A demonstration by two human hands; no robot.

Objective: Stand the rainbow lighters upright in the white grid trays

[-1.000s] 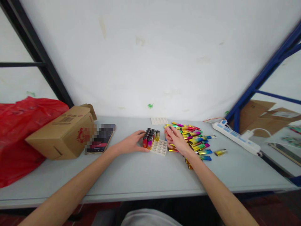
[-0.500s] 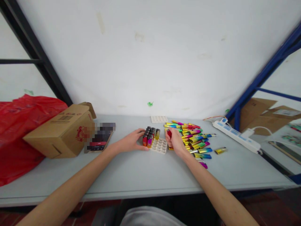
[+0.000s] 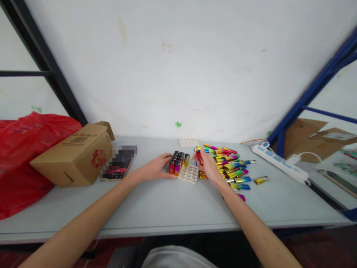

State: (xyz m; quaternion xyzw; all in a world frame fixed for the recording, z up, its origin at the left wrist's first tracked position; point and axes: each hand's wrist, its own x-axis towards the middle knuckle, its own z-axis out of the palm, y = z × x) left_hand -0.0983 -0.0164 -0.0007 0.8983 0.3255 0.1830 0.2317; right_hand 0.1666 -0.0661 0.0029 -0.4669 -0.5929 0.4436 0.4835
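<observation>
A white tray [image 3: 190, 174] with round holes lies on the grey table, and several upright coloured lighters [image 3: 177, 162] fill its left part. My left hand [image 3: 156, 168] rests against the tray's left side, fingers curled along the standing lighters. My right hand [image 3: 206, 166] hovers just right of the tray, pinched on a red lighter [image 3: 199, 156] held upright. Behind and to the right of that hand lies a heap of rainbow-coloured lighters [image 3: 230, 165].
A cardboard box [image 3: 75, 156] and a red plastic bag [image 3: 19, 149] sit at the left. A second white tray [image 3: 189, 142] lies by the wall. One yellow lighter [image 3: 261, 180] lies apart. A white power strip [image 3: 280, 162] runs along the right.
My right hand lifted a red lighter out of the heap and carried it up beside the tray. My left hand stayed at the tray.
</observation>
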